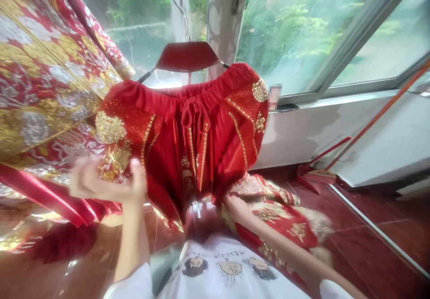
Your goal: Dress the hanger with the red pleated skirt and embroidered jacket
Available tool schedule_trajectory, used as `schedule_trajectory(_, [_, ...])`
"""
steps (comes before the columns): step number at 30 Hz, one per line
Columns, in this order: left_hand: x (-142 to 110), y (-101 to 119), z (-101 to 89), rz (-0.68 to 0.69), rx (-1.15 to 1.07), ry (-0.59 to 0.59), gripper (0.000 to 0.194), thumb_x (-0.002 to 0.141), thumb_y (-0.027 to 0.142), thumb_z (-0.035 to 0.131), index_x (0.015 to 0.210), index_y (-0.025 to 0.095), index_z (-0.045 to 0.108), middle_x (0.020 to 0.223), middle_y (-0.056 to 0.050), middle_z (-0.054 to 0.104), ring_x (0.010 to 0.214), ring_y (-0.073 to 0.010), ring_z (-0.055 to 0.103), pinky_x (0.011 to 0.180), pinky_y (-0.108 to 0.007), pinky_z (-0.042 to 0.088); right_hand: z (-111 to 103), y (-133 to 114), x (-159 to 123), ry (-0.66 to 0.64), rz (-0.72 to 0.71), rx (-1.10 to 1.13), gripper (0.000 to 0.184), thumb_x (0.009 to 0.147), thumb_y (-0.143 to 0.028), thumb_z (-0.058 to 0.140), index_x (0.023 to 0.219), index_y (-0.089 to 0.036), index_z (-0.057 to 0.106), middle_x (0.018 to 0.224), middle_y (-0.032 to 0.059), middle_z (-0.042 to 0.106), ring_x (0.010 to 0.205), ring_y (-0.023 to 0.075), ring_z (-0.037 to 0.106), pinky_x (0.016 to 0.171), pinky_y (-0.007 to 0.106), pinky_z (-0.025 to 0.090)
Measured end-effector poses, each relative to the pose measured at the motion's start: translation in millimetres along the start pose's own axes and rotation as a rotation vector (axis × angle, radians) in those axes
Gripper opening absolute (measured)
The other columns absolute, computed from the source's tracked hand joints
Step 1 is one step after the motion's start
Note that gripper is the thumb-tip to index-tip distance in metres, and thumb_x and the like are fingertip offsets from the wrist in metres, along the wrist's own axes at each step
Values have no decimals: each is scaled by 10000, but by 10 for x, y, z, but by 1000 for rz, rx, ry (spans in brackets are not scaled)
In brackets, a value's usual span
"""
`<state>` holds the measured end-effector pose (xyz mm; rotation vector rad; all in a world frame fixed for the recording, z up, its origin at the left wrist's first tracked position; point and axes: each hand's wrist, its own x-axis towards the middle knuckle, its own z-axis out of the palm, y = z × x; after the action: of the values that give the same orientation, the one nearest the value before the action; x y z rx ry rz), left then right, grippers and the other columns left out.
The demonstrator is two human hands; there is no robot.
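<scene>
A red skirt [188,133] with gold embroidery and a drawstring waist hangs from a dark red hanger [187,56] in front of the window. My left hand [104,180] is raised beside the skirt's left side, palm up, fingers spread and blurred, holding nothing. My right hand [235,207] reaches in under the skirt's lower right edge; its fingers are hidden in the red cloth, so I cannot see whether they grip it.
A large red and gold embroidered garment [40,75] hangs at the left. More embroidered red cloth [282,214] lies on the red tiled floor [369,245]. A red broom and dustpan [319,169] lean against the white wall below the window [302,30].
</scene>
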<state>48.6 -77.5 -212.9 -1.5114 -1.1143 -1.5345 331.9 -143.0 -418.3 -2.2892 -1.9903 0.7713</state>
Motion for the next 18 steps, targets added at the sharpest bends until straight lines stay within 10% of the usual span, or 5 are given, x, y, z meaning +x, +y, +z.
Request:
schedule_trajectory(5, [-267, 700, 505, -188, -332, -541, 412, 918, 274, 506, 1320, 197, 467, 1237, -141, 595, 899, -198, 669, 757, -325, 569, 483, 67, 185, -161, 118, -131, 275, 935, -328, 560, 1092, -106, 606, 1043, 72, 622, 970, 153, 619, 872, 343, 526])
schedule_trajectory(10, [-208, 799, 930, -341, -132, -643, 320, 936, 322, 510, 1189, 154, 611, 1029, -148, 693, 825, -257, 690, 704, -339, 535, 496, 47, 161, -144, 140, -166, 258, 953, -292, 522, 1089, -97, 623, 994, 84, 653, 937, 164, 648, 855, 344, 525])
schedule_trajectory(18, [-615, 529, 598, -342, -50, -795, 295, 940, 186, 407, 1043, 122, 677, 704, -117, 683, 542, -226, 640, 531, -315, 482, -454, -546, 28, 66, -35, -82, 305, 968, -306, 418, 1074, -160, 664, 1014, 128, 682, 953, 246, 671, 759, 295, 465])
